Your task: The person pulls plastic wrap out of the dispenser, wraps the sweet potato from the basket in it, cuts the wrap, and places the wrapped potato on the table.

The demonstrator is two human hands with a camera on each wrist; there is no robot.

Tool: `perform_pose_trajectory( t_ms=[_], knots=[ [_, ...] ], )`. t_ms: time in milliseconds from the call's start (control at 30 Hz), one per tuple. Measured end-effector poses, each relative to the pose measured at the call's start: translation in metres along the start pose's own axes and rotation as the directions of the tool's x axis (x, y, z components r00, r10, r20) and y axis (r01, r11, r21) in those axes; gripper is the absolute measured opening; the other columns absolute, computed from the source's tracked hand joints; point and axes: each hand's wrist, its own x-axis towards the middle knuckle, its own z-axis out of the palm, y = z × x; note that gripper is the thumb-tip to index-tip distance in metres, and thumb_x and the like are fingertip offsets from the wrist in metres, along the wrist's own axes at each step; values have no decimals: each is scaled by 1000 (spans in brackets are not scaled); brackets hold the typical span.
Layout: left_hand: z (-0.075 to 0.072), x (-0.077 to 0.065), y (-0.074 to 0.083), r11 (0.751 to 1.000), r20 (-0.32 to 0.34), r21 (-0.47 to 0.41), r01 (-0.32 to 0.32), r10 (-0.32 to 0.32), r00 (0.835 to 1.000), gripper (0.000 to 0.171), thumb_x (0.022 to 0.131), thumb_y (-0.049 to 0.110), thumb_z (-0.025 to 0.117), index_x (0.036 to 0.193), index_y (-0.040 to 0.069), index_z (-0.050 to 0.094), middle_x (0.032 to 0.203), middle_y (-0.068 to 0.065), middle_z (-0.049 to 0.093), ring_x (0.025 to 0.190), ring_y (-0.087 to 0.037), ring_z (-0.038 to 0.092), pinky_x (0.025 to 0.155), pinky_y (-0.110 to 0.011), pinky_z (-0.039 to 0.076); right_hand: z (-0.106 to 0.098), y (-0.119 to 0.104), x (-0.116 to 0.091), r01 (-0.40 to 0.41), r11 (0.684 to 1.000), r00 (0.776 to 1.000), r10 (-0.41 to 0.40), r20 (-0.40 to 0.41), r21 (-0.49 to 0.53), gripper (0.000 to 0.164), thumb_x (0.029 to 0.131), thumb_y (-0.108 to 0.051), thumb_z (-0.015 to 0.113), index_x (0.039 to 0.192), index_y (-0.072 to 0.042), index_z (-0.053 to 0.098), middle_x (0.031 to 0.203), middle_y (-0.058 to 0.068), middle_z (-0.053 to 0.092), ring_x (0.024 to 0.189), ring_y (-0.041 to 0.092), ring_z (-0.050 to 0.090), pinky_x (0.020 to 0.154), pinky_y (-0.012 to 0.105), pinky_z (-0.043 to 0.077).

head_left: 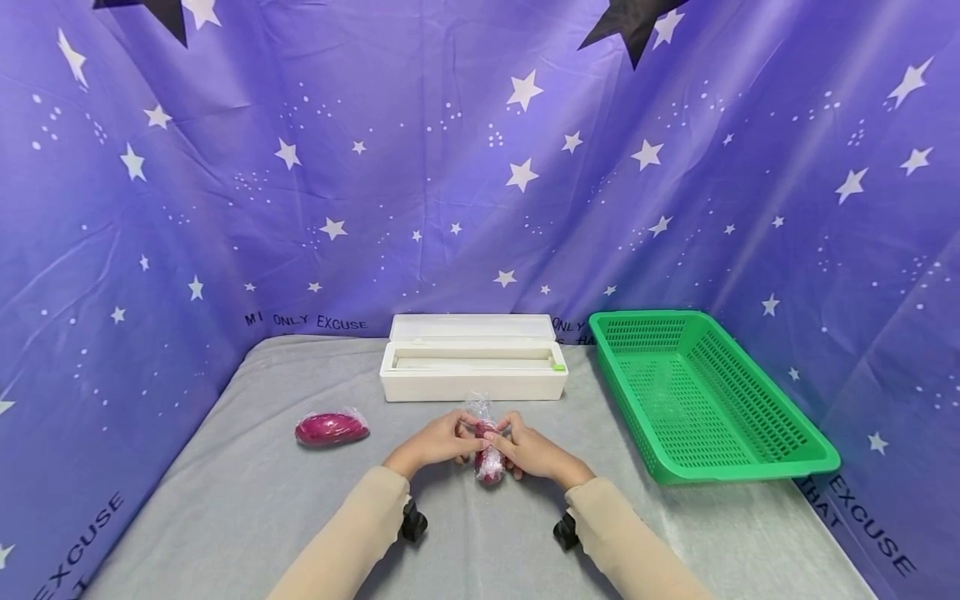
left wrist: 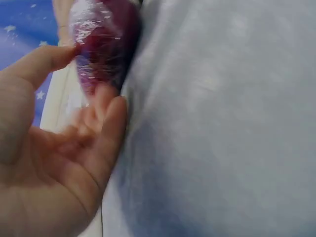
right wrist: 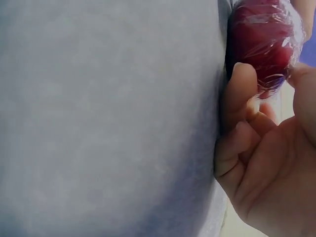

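Note:
A purplish-red oblong item wrapped in clear plastic film lies on the grey cloth, its long side pointing away from me. My left hand holds it from the left, thumb on top and fingers along its side. From the right, my right hand holds it too, its thumb beside the left thumb. Loose film sticks out past its far end. Both wrist views show the shiny, wrinkled wrap on the item's near end, close over the cloth. A second wrapped purplish-red oblong item lies to the left, untouched.
A white cling film box with its clear lid raised stands just beyond my hands, a small green slider at its right end. To the right sits a green perforated basket. A purple star-patterned curtain hangs behind.

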Motion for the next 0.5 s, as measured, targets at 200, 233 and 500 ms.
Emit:
perform_pose_trajectory(
  t_ms=[200,233,500],
  knots=[
    [-9,9,0,990,45,-2,139,-138,989,69,82,40,81,130,-4,57,78,-4,60,57,-12,51,53,-25,46,-2,3,-1,-56,997,998,56,-9,55,63,103,-44,54,138,6,39,70,4,59,51,16,56,62,30,46],
    [-10,10,0,990,66,-5,143,-142,988,66,81,39,82,127,-2,59,79,-4,60,57,-12,49,53,-24,45,-2,2,-2,-59,997,998,59,-3,51,62,103,-45,54,138,5,41,70,4,60,52,16,57,62,31,46],
    [-16,20,-4,970,193,-189,151,-114,975,56,82,22,84,129,6,57,84,-1,55,59,-11,42,52,-22,38,-4,3,-1,-50,998,998,49,48,35,59,102,-49,52,136,0,50,73,3,61,55,16,57,64,33,48]
  ],
)
